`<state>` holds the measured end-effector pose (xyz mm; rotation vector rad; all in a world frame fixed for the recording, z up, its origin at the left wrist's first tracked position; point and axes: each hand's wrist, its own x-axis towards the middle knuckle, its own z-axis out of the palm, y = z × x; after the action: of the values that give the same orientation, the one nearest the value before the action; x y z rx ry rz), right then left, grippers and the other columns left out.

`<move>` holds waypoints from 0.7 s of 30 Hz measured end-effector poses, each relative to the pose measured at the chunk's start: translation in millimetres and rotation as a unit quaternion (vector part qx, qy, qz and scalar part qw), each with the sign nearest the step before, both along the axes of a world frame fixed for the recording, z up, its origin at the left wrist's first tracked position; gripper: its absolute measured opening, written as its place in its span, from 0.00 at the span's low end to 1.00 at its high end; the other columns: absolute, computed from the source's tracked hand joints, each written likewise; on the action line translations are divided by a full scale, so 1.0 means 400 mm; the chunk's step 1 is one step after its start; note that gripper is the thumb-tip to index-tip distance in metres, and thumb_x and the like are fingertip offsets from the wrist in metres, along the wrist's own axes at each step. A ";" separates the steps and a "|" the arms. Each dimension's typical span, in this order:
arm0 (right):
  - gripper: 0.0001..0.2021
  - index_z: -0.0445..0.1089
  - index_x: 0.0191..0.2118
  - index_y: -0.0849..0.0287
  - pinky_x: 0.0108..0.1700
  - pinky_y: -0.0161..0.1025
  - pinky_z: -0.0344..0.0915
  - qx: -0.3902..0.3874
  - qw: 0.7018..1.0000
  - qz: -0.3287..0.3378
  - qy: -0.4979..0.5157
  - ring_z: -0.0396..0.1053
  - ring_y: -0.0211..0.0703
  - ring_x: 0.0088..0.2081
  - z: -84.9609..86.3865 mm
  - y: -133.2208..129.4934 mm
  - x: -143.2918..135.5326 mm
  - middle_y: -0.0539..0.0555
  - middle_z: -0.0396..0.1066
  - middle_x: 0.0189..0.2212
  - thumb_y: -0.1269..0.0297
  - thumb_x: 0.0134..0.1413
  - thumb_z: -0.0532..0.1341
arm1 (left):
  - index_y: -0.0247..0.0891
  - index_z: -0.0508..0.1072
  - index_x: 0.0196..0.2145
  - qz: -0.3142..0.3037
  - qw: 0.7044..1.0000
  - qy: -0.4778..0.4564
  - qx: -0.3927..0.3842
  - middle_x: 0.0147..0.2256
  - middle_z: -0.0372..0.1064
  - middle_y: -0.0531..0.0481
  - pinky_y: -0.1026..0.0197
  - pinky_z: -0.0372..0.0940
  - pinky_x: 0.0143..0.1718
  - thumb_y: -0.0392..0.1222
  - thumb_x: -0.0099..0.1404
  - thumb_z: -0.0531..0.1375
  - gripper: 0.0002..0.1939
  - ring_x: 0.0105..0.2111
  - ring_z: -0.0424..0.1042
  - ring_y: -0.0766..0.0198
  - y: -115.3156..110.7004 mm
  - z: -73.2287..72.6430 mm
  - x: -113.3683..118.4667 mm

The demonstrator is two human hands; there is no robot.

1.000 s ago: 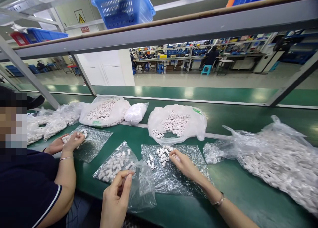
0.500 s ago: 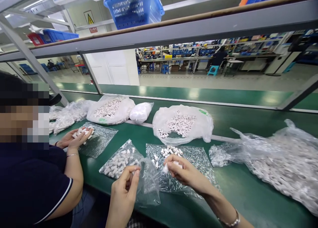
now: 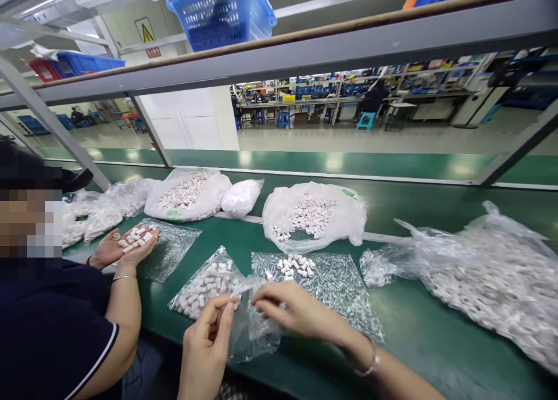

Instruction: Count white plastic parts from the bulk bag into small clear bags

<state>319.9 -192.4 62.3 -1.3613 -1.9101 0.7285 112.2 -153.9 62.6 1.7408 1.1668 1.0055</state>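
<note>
Holding the left hand (image 3: 204, 347) up from the bottom, with thumb (image 3: 225, 324) and first finger (image 3: 216, 305) pinched together at the tips and the other fingers (image 3: 212, 330) curled in behind. Slanting the bare right arm (image 3: 396, 370) up from the lower right corner, with the right wrist (image 3: 355, 345) nearly straight. Holding the right hand (image 3: 299, 307) just beside the left one, back up, fingers (image 3: 268, 295) bent a little and pointing left.

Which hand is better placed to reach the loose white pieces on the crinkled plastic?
Right, I'd judge. The right hand is nearer the loose white pieces on the crinkled plastic, though whether it holds anything is hidden. The left hand is occupied, pinching the clear bag.
</note>
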 end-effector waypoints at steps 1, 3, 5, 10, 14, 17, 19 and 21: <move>0.13 0.72 0.43 0.56 0.33 0.36 0.68 -0.029 0.997 -0.057 0.038 0.72 0.40 0.31 -0.012 -0.018 0.059 0.51 0.74 0.33 0.59 0.69 0.51 | 0.40 0.76 0.38 0.013 1.000 0.003 0.009 0.18 0.65 0.55 0.67 0.58 0.16 0.60 0.63 0.58 0.20 0.16 0.61 0.66 0.001 0.001 0.003; 0.15 0.71 0.39 0.57 0.29 0.37 0.65 -0.035 0.976 -0.211 0.031 0.69 0.42 0.28 -0.054 -0.041 0.179 0.52 0.72 0.29 0.56 0.67 0.51 | 0.42 0.77 0.35 0.029 0.999 0.003 0.022 0.17 0.64 0.55 0.67 0.57 0.14 0.61 0.61 0.59 0.20 0.14 0.61 0.66 0.004 0.002 0.012; 0.11 0.71 0.40 0.58 0.35 0.40 0.66 -0.017 0.955 -0.294 -0.032 0.70 0.44 0.33 -0.107 -0.047 0.281 0.53 0.72 0.33 0.59 0.63 0.55 | 0.44 0.77 0.34 0.031 0.999 0.001 0.034 0.16 0.64 0.55 0.67 0.56 0.13 0.62 0.60 0.59 0.19 0.14 0.62 0.65 0.005 0.000 0.022; 0.16 0.70 0.51 0.57 0.39 0.42 0.66 -0.065 0.962 -0.245 -0.105 0.68 0.43 0.33 -0.209 -0.030 0.380 0.56 0.67 0.42 0.62 0.59 0.57 | 0.46 0.78 0.33 0.037 0.997 -0.003 0.073 0.15 0.62 0.56 0.67 0.54 0.11 0.62 0.60 0.59 0.18 0.12 0.61 0.66 0.002 -0.002 0.039; 0.12 0.70 0.43 0.58 0.39 0.43 0.66 -0.085 0.962 -0.259 -0.018 0.67 0.44 0.34 -0.211 -0.032 0.369 0.55 0.68 0.39 0.56 0.59 0.58 | 0.46 0.77 0.32 0.054 0.995 -0.001 0.083 0.13 0.58 0.57 0.68 0.51 0.10 0.62 0.60 0.59 0.19 0.11 0.59 0.67 -0.001 -0.003 0.044; 0.15 0.67 0.46 0.57 0.40 0.42 0.68 -0.134 0.940 -0.244 0.196 0.68 0.46 0.42 -0.185 -0.055 0.364 0.56 0.67 0.44 0.52 0.61 0.57 | 0.46 0.77 0.31 0.066 0.994 0.000 0.089 0.14 0.60 0.56 0.68 0.50 0.10 0.64 0.60 0.58 0.20 0.11 0.58 0.67 -0.001 -0.009 0.044; 0.17 0.64 0.50 0.56 0.41 0.41 0.68 -0.148 0.921 -0.227 0.280 0.68 0.46 0.45 -0.173 -0.070 0.362 0.57 0.64 0.49 0.51 0.62 0.57 | 0.46 0.77 0.31 0.070 0.994 0.006 0.080 0.13 0.58 0.56 0.68 0.50 0.10 0.64 0.61 0.58 0.20 0.11 0.58 0.67 0.000 -0.014 0.043; 0.18 0.65 0.50 0.56 0.39 0.40 0.66 -0.145 0.932 -0.227 0.242 0.67 0.44 0.41 -0.176 -0.077 0.358 0.55 0.66 0.45 0.50 0.61 0.58 | 0.46 0.77 0.31 0.074 0.995 0.011 0.065 0.13 0.56 0.56 0.67 0.50 0.11 0.64 0.60 0.58 0.20 0.12 0.58 0.66 0.001 -0.018 0.040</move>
<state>463.0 -223.0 -7.9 -1.5488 -1.0797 1.0178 128.3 -153.5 55.6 1.7901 1.2855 1.1760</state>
